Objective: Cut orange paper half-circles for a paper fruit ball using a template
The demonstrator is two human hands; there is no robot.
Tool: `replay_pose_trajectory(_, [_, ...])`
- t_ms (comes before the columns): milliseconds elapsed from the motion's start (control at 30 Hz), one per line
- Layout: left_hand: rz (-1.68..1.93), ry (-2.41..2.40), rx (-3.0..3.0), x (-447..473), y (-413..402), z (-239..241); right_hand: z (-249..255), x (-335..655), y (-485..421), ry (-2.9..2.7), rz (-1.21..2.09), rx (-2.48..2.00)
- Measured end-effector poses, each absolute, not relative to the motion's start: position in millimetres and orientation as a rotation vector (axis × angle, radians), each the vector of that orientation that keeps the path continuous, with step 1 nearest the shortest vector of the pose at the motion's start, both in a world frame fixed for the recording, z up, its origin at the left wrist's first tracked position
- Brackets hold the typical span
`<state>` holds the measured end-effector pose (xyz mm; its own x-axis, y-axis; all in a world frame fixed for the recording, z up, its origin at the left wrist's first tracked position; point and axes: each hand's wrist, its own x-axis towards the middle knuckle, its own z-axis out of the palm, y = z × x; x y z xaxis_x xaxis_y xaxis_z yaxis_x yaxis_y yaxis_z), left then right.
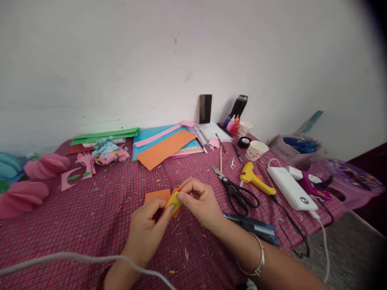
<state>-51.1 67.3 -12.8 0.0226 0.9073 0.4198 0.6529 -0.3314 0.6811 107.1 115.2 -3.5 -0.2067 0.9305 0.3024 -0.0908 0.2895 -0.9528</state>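
Observation:
Between both hands is a small piece of yellow paper (172, 201), held just above the checked tablecloth (115, 225). My left hand (148, 225) pinches its lower left side, thumb on top. My right hand (201, 203) grips the upper right side between thumb and fingers. Some orange paper shows right behind the yellow piece; whether it is held too, I cannot tell. An orange paper piece (159, 195) lies on the cloth beyond my left hand. To the right of my right hand rest black-handled scissors (237, 193) with the blades pointing away.
A yellow glue gun (256, 179), white power bank (292, 188) and paper cup (256, 150) stand at the right. Coloured sheets (166, 149) and paper scraps (105, 151) lie at the back. Pink paper pumpkins (22, 197) sit at left. A white cable (69, 256) crosses the foreground.

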Motion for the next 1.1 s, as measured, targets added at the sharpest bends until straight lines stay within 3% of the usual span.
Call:
replay_pose_trajectory(767, [1.100,1.458,1.846,-46,68,-3,0,106,114,-1.527,1.133,-0.991])
replay_pose_trajectory(967, [0.839,1.168,1.590,-56,77,-5,2,110,110,-1.722,1.107,-0.832])
replay_pose_trajectory(1100, [0.910,1.218,1.646,-48,69,-8,5,116,99,-1.795,1.130,-0.785])
